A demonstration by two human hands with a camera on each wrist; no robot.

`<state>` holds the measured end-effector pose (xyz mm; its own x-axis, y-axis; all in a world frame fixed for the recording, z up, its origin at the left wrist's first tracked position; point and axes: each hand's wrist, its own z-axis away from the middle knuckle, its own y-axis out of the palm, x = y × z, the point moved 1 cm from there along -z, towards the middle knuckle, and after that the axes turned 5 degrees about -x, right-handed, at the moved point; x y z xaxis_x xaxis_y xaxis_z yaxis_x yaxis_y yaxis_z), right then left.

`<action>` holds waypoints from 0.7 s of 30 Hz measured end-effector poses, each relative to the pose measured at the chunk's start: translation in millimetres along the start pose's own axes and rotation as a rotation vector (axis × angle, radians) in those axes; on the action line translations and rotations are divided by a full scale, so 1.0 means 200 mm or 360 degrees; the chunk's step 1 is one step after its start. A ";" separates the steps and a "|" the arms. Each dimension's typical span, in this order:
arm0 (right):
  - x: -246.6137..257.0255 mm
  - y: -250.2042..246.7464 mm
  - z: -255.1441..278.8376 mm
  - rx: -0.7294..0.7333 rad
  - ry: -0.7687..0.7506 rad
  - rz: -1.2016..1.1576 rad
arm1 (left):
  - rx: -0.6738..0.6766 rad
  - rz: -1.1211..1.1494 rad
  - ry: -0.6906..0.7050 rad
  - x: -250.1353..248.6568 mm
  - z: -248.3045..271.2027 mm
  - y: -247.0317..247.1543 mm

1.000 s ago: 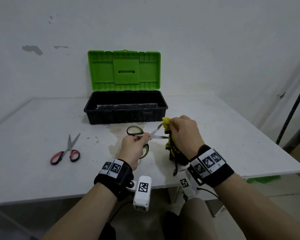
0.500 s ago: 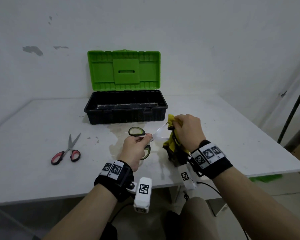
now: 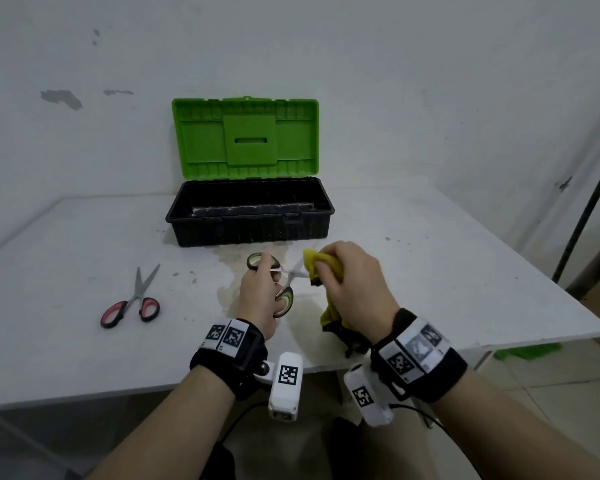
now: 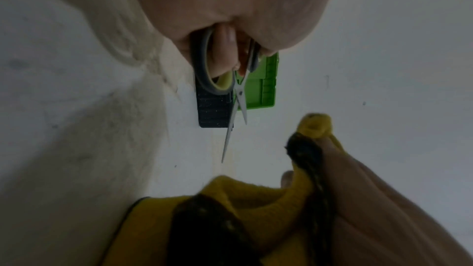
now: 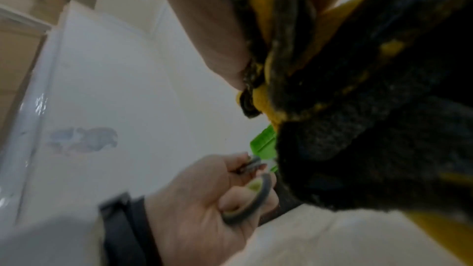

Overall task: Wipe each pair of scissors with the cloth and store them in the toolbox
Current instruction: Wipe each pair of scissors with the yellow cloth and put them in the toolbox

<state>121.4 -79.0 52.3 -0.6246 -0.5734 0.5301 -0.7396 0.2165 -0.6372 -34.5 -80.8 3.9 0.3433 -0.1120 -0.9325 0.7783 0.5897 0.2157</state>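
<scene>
My left hand grips the green-and-grey-handled scissors by their loops, blades spread open and pointing right. In the left wrist view those scissors hang blades apart, clear of the cloth. My right hand clutches the yellow-and-black cloth against the blade tips, in front of the toolbox. The open toolbox has a black base and a raised green lid. A second pair of scissors, with red-and-black handles, lies on the table at the left.
The white table has a stained patch in front of the toolbox; its near edge runs just under my wrists. A white wall stands behind. A dark pole leans at the far right beyond the table edge.
My right hand has slid the cloth along the blades, first out toward the tips, then back closer to the left hand. The scissors tilted slightly. The red scissors and toolbox have not moved.
</scene>
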 end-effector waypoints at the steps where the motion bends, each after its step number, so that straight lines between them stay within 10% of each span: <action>1: 0.00 0.04 0.01 0.0050 -0.0041 0.0039 | 0.0026 0.0034 0.0040 0.00 0.01 0.00; 21: 0.04 0.14 -0.05 0.0218 -0.0085 0.0209 | 0.0264 0.0088 0.0190 0.01 0.05 0.03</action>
<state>94.0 -69.8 44.0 -0.6968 -0.5891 0.4093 -0.6092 0.1847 -0.7712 -23.2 -85.2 7.2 0.3310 0.0183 -0.9434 0.8392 0.4514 0.3032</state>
